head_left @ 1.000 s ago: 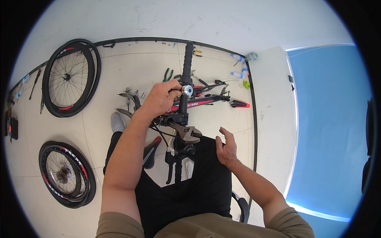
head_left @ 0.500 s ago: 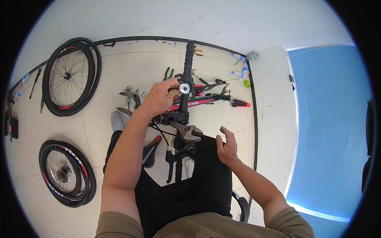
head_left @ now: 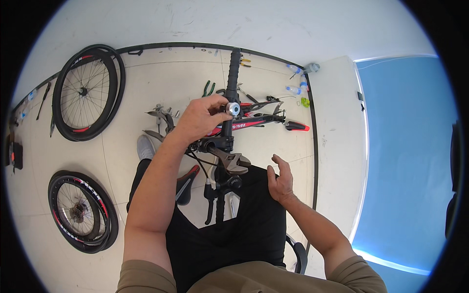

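My left hand (head_left: 202,118) is closed, its thumb and fingers pinching a small silver round part with a dark centre, which looks like a bicycle bell (head_left: 233,109). The bell is at the far arm of the black handlebar (head_left: 233,75), overlapping it; whether it touches the bar I cannot tell. A large adjustable wrench (head_left: 229,159) rests by the stem, jaws pointing right. Below it are a brake lever (head_left: 210,200) and a round black knob-like part (head_left: 234,182). My right hand (head_left: 280,181) is open and holds nothing, fingers apart, beside my right knee.
A red and black bike frame (head_left: 254,122) lies beyond the handlebar, near a saddle (head_left: 185,186) and a red-tipped mudguard (head_left: 296,126). Two sets of wheels (head_left: 122,93) (head_left: 115,229) lie at left. Green-handled pliers (head_left: 209,88) and plastic bottles (head_left: 294,90) are at the far side.
My left hand has moved slightly right with the bell, bringing it over the handlebar's right side. My right hand has stayed in place.
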{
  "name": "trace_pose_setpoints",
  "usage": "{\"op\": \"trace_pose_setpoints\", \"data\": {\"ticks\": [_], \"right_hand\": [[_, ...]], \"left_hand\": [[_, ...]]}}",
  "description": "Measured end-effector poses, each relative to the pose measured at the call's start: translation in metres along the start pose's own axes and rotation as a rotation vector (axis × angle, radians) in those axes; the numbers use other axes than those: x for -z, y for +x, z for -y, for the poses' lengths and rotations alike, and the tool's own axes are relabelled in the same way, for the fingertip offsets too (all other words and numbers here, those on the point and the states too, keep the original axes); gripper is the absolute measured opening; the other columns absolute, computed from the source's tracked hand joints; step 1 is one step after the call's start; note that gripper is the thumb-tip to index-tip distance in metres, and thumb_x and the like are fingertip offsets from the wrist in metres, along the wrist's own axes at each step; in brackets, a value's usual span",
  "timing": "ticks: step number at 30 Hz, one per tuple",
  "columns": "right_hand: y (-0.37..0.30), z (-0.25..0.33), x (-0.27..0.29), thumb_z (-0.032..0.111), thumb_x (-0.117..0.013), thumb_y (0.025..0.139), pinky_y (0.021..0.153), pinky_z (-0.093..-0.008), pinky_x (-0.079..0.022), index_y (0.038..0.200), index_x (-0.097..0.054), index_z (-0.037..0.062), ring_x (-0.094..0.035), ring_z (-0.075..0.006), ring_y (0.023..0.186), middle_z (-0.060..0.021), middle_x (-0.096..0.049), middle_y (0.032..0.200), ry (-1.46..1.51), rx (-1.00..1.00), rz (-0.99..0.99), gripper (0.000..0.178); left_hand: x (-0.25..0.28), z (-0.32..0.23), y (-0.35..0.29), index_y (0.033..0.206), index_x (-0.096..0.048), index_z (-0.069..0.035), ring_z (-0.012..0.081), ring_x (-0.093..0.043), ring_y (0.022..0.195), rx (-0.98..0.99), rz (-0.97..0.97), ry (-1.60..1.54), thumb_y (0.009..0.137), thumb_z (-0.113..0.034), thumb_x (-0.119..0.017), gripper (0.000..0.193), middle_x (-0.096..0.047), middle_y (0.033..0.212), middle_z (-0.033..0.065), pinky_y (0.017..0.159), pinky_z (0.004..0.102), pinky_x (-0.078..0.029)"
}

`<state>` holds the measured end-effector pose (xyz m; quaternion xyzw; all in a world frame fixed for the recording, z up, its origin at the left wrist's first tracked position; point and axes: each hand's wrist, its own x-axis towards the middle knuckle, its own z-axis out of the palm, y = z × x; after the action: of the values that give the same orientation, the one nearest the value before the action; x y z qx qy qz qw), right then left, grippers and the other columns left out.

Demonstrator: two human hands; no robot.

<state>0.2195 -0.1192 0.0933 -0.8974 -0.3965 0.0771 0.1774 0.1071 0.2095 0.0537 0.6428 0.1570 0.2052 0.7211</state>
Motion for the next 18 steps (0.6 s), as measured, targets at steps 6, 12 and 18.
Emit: {"op": "trace_pose_setpoints", "data": {"ticks": [6, 12, 18], "right_hand": [[0.0002, 0.0026, 0.0011, 0.018, -0.063, 0.097, 0.105, -0.0440, -0.047, 0.137, -0.055, -0.0028, -0.059, -0.0366, 0.121, -0.0219, -0.063, 0.128, 0.002, -0.011, 0.019, 0.045], [-0.0001, 0.0008, 0.0012, 0.017, -0.062, 0.097, 0.106, -0.0434, -0.046, 0.137, -0.054, -0.0032, -0.060, -0.0361, 0.122, -0.0220, -0.064, 0.127, 0.006, -0.021, 0.035, 0.045], [-0.0001, 0.0008, 0.0005, 0.016, -0.062, 0.098, 0.107, -0.0423, -0.046, 0.137, -0.054, -0.0035, -0.061, -0.0355, 0.121, -0.0222, -0.064, 0.127, 0.010, -0.025, 0.036, 0.044]], "left_hand": [[-0.0002, 0.0025, 0.0016, 0.108, -0.077, -0.002, 0.0127, -0.066, 0.083, -0.063, -0.083, 0.178, 0.088, -0.005, -0.078, 0.021, -0.074, 0.095, 0.0085, 0.076, 0.0274, -0.052], [-0.0037, -0.0002, 0.0004, 0.105, -0.077, -0.002, 0.0126, -0.066, 0.081, -0.055, -0.101, 0.164, 0.087, -0.006, -0.078, 0.018, -0.075, 0.092, 0.0090, 0.076, 0.0279, -0.052], [-0.0005, -0.0024, 0.0000, 0.103, -0.077, -0.002, 0.0185, -0.068, 0.082, -0.115, -0.087, 0.229, 0.087, -0.004, -0.076, 0.016, -0.075, 0.091, 0.0115, 0.076, 0.0310, -0.052]]}}
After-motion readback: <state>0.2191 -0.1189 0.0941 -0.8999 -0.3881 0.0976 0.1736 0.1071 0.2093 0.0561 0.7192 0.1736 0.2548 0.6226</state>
